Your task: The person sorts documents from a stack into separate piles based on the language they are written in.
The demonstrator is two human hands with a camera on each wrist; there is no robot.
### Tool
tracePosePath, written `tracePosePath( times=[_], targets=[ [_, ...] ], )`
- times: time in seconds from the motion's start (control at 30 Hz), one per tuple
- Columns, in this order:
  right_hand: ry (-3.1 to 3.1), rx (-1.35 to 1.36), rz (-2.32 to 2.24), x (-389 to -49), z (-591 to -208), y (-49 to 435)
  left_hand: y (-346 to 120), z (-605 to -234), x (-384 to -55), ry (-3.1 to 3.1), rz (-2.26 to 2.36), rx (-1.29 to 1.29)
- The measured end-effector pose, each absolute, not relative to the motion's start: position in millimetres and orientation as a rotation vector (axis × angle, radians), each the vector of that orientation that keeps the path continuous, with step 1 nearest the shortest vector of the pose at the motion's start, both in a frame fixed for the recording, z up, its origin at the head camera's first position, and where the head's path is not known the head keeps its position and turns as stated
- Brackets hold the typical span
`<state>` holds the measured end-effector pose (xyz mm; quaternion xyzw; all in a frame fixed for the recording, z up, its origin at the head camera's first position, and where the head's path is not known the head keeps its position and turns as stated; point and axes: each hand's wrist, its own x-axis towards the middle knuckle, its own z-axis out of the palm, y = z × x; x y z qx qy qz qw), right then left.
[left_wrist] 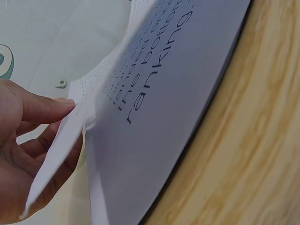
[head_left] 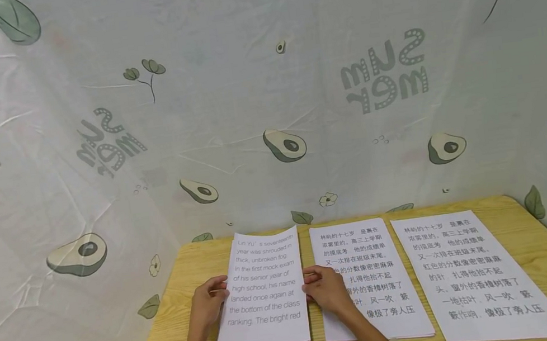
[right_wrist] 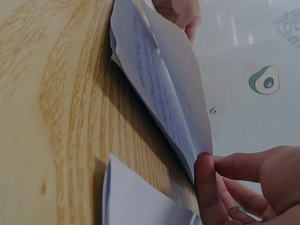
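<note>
A sheet of paper (head_left: 263, 284) printed with English text lies at the left of the table, over more sheets. My left hand (head_left: 209, 301) pinches its left edge, thumb on top and fingers beneath. In the left wrist view the pinched sheet (left_wrist: 58, 154) bends up from the printed paper (left_wrist: 136, 154) under it, and the left hand (left_wrist: 35, 140) shows at the side. My right hand (head_left: 326, 288) holds the right edge between thumb and fingers. The right wrist view shows this right hand (right_wrist: 248, 183) at a corner of the raised sheet (right_wrist: 187, 89).
Two stacks of paper with Chinese text lie to the right, one in the middle (head_left: 353, 251) and one farther right (head_left: 474, 282). All rest on a wood-grain table (head_left: 173, 272). A pale curtain (head_left: 226, 114) with avocado prints hangs behind and at the sides.
</note>
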<state>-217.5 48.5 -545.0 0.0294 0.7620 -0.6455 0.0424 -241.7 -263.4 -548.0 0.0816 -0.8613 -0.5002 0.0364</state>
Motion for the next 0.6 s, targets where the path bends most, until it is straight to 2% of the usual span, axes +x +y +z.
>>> tracePosePath(
  times=[0.6],
  targets=[
    [2.609,-0.058,-1.813,-218.1,-547.3,46.7,-268.6,-554.3,-243.0,-2.631,-1.474,0.258]
  ],
)
